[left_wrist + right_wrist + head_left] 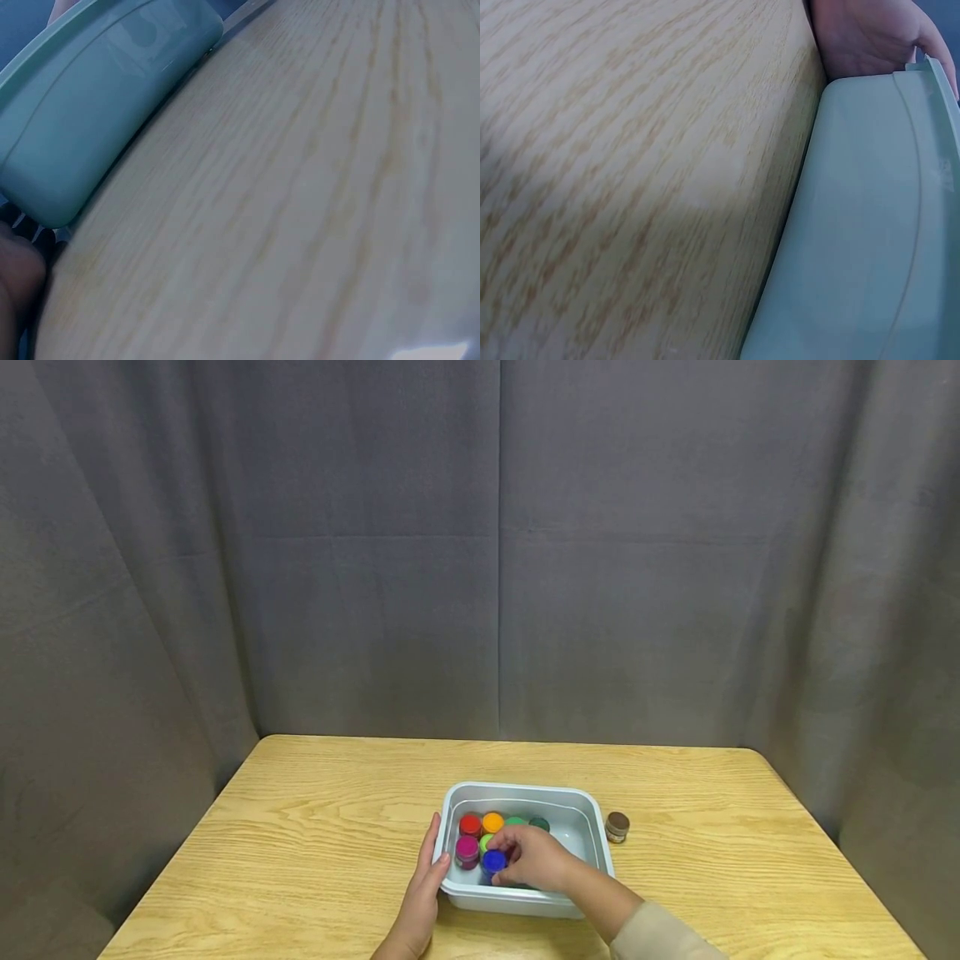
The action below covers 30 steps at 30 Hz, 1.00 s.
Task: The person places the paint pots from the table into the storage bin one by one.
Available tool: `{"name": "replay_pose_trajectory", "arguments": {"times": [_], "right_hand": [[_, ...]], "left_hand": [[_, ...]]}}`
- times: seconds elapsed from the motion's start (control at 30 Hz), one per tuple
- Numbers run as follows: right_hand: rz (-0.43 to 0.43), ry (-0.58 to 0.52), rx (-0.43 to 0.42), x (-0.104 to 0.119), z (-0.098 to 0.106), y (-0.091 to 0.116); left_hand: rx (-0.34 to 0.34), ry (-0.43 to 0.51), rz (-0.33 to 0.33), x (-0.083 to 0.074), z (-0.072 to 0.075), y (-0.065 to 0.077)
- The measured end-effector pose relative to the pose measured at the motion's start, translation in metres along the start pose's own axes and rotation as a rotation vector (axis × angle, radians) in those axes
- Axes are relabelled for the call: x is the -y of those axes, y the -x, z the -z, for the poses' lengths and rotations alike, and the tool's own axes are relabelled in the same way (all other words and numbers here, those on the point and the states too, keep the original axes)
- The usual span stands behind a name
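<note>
A pale blue-green plastic tub [517, 903] holds several small jars with coloured lids. My right hand [538, 860] reaches over its near rim and pinches a blue-lidded jar [493, 862] between thumb and fingers. Around that jar stand a magenta-lidded jar [467, 848], a red one [470, 824], an orange one [492, 822] and a light green one [484, 842], partly covered by my fingers. My left hand [422, 897] grips the tub's left side, thumb over the rim and fingers along the outer wall; the right wrist view shows this hand [870, 37] at the tub's corner.
Behind my right hand, a green lid [515, 820] and a dark green lid [539, 822] show in the tub. A brown-lidded jar [617, 827] stands on the wooden table [322, 827], right of the tub. Grey curtains [375, 568] enclose the table's back and sides.
</note>
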State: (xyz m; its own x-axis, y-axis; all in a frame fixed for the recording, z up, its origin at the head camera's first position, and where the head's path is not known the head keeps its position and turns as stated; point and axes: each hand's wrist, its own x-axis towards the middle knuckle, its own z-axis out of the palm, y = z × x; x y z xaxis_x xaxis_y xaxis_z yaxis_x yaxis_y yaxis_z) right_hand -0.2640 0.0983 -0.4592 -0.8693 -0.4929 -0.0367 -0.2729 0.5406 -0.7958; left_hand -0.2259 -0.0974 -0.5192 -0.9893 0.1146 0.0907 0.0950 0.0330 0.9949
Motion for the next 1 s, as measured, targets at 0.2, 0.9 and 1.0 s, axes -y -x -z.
{"name": "replay_pose_trajectory", "arguments": {"times": [0.2, 0.9, 1.0], "right_hand": [[0.001, 0.017, 0.004, 0.000, 0.000, -0.001], [-0.032, -0.073, -0.058, 0.003, 0.021, 0.011], [-0.044, -0.078, -0.077, 0.002, 0.031, 0.014]], "left_hand": [[0.000, 0.003, -0.007, 0.000, 0.000, -0.001], [0.002, -0.005, 0.005, -0.001, -0.001, 0.001], [-0.005, -0.005, 0.004, -0.001, -0.001, 0.001]]}}
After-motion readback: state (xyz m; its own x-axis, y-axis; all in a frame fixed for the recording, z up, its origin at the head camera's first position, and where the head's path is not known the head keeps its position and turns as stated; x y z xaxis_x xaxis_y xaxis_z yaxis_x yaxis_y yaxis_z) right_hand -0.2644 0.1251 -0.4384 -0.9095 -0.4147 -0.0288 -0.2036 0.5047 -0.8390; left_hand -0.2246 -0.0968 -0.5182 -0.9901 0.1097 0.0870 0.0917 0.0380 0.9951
